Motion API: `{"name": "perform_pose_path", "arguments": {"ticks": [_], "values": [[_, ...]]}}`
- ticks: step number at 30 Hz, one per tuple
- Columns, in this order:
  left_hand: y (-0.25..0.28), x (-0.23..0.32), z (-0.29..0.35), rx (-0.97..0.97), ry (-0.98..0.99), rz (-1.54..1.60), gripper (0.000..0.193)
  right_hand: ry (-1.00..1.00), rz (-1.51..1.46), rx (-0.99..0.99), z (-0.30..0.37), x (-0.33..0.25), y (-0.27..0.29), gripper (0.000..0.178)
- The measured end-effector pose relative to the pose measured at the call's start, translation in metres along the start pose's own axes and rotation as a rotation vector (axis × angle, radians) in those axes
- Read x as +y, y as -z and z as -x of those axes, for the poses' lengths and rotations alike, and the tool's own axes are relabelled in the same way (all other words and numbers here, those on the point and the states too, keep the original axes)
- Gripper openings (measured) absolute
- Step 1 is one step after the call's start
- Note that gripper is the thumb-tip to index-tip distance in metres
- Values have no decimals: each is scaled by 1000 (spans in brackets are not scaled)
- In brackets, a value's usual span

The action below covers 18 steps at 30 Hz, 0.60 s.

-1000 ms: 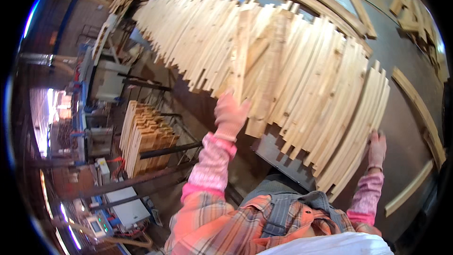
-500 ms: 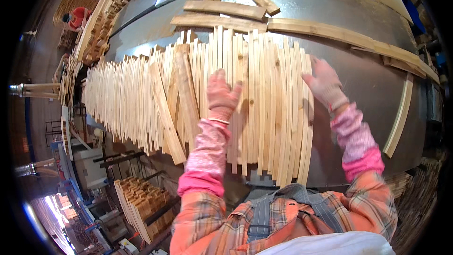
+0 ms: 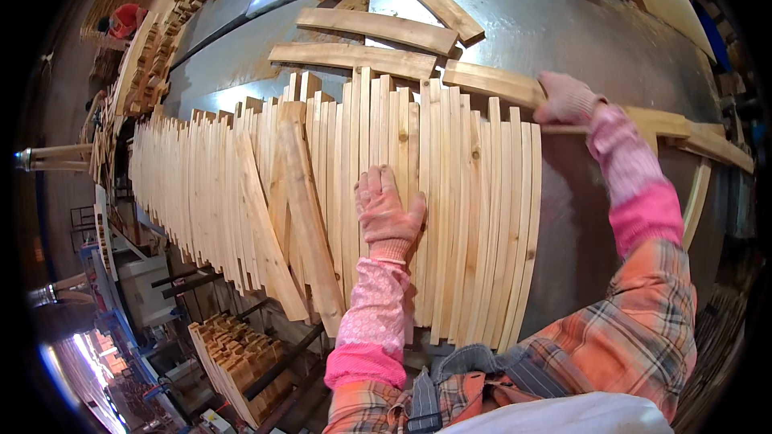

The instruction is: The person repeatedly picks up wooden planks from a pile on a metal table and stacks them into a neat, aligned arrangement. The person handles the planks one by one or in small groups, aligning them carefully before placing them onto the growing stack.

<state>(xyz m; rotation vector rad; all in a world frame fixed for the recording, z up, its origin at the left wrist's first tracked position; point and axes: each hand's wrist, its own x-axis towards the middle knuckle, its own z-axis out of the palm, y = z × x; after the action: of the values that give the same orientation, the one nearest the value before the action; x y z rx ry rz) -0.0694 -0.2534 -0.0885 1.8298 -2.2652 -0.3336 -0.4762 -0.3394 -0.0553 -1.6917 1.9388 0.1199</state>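
Slats (image 3: 450, 193) lie side by side in a long row across the middle of the frame, pale thin wood strips running up and down on a grey metal table (image 3: 563, 40). I see my left hand (image 3: 388, 213) in a pink glove at the centre, laid flat on the row with fingers spread and straight, palm down, pressing on the strips and gripping nothing. My right hand (image 3: 567, 98) sits at the upper right, also gloved, curled over the near end of a board (image 3: 490, 80) that lies crosswise just above the top ends of the strips. The fingers wrap the board's edge, so it looks closed on that board, though the glove hides how tight the hold is.

Toward the left of the frame the row goes on, and a few wider pieces (image 3: 305, 209) lie slanted on top of the strips, left of my left hand. Above the row, three more boards (image 3: 378, 28) lie loose on the table at the upper centre, roughly crosswise, well apart from my left hand. A long curved board (image 3: 700, 141) continues from my right hand toward the right edge.

At the lower left, below the table edge, a rack holds a stack of short wood blocks (image 3: 233, 358). Along the upper left rim, more stacked wood (image 3: 153, 64) lines the table's far side.
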Motion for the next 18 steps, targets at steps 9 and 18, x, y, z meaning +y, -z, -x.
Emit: {"name": "perform_pose_path", "arguments": {"ticks": [9, 18], "values": [[-2, 4, -3, -7, 5, -44, 78, 230, -353, 230, -87, -34, 70, 48], [0, -1, -5, -16, -14, -68, 85, 28, -74, 142, -232, -203, 0, 87]]}}
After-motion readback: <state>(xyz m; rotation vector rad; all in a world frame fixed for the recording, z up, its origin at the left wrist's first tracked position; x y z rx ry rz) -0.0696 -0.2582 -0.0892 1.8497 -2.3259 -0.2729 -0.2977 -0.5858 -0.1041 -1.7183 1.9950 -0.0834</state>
